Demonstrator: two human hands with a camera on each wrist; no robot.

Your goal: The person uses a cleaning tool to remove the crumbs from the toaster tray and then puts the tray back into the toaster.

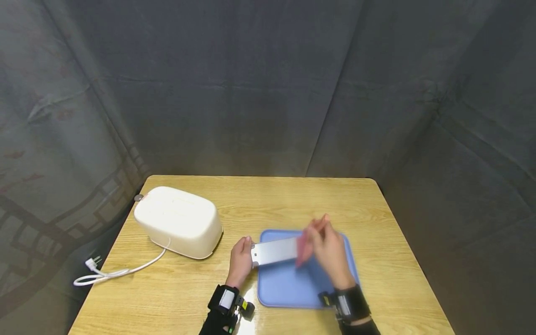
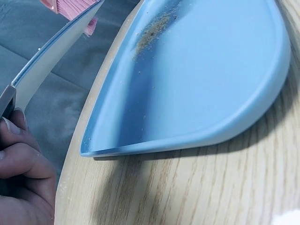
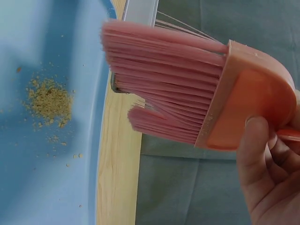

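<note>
Head camera shows me a person's two hands at work from far away. The left hand (image 1: 239, 263) grips one end of a flat metal plate (image 1: 274, 251), its fingers bent and clamped on it. The plate is held up over a blue tray (image 1: 289, 291). The right hand (image 1: 331, 253) has a pink brush (image 3: 253, 101), and from the right wrist I can see thumb and fingers pinched together on its handle. Its soft hairs touch the far end of the plate and split into two bunches there. In the head view the brush is too blurry for me to see well.

Down in the blue tray I see a small pile of brown crumbs (image 3: 49, 102), with some loose bits spread near it. The tray sits on a wooden table (image 1: 410, 288). On the left side of the table is a big white box (image 1: 176, 218) with round corners. A white cord (image 1: 138, 269) comes from it and goes to a plug (image 1: 91, 264) by the table's left edge. Gray cloth (image 1: 234, 116) hangs behind.
</note>
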